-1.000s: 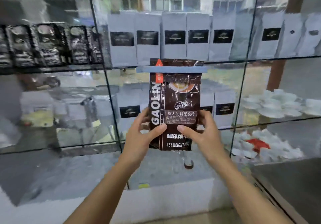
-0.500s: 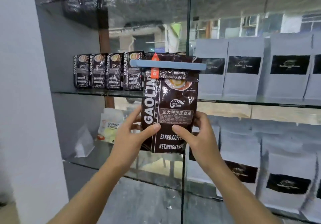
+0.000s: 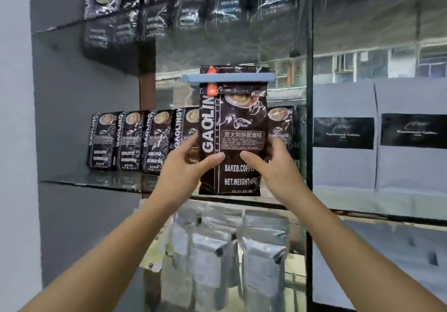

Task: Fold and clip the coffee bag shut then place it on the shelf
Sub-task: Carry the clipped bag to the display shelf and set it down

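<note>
I hold a dark brown coffee bag [image 3: 238,118] upright in front of me. Its top is folded over and a long light-blue clip [image 3: 228,77] is clamped across the fold. My left hand [image 3: 187,166] grips the bag's lower left side, thumb on the front. On the lower right side is my right hand [image 3: 273,166], gripping the same way. The bag's bottom edge hangs at about the level of the glass shelf [image 3: 96,182], in front of a row of matching dark bags [image 3: 130,140] that stand on it.
A higher glass shelf [image 3: 60,29] carries more dark bags. Light grey bags with black labels [image 3: 343,132] stand behind a vertical glass edge [image 3: 308,118] at right. Silver bags [image 3: 263,258] sit on the shelf below. A grey wall [image 3: 17,118] bounds the left.
The view swung left and up along the shelves. Both hands carried the clipped bag from the grey bags to the row of matching dark bags, its bottom now near that shelf.
</note>
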